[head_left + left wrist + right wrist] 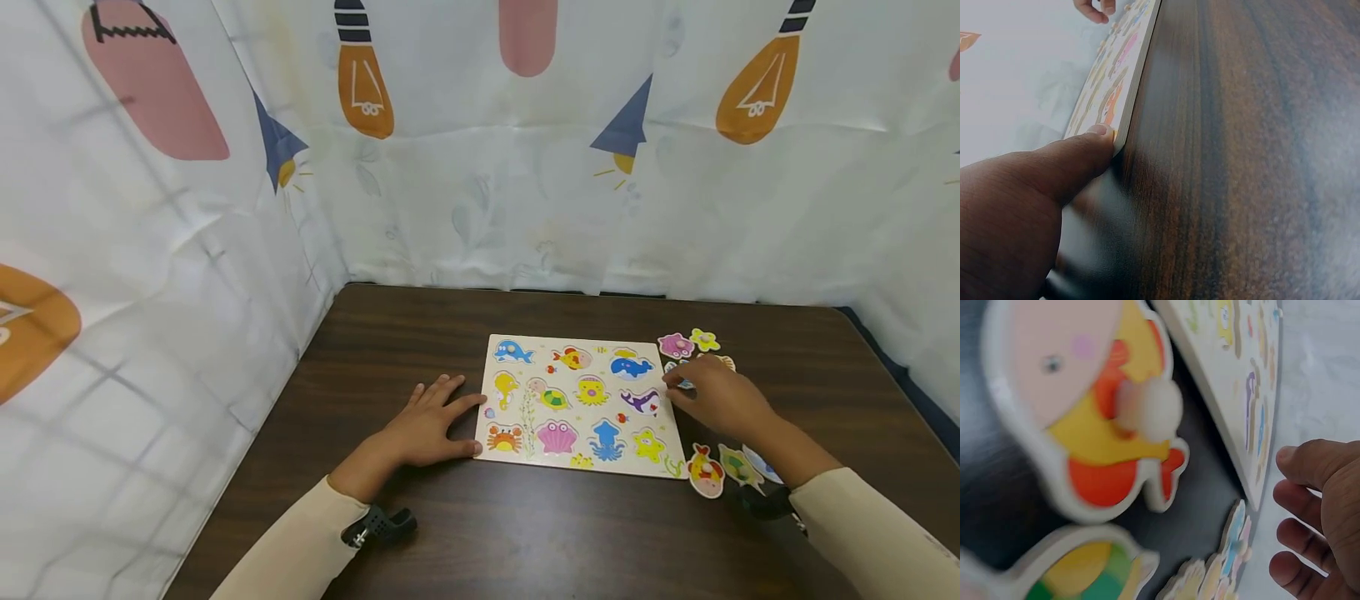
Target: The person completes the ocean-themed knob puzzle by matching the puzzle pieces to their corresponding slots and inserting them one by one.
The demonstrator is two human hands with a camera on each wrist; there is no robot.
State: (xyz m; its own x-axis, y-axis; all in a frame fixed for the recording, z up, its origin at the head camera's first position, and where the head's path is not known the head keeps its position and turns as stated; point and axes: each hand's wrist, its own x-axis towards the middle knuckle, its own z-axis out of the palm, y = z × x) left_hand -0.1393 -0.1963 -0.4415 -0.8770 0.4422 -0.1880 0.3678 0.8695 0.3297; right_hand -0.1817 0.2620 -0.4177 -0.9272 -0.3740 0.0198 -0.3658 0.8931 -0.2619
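A pale wooden puzzle board (630, 467) printed with sea animals lies on the dark table. My left hand (431, 422) has its fingers spread, with thumb and index fingertip at the board's left edge. In the left wrist view the thumb (1085, 150) presses on the board's corner. Over the board's right edge, my right hand (723, 398) hovers beside a group of loose pieces, fingers loosely bent. The right wrist view shows nothing between its thumb (1310, 459) and fingers. A pink piece (677, 345) and a yellow star piece (705, 339) lie just beyond this hand.
Nearer the right forearm lie a knobbed fish piece (706, 472), a green-and-yellow piece (741, 467) and a blue-and-white piece (763, 464). A printed white curtain (465, 208) hangs behind and left of the brown table (420, 321).
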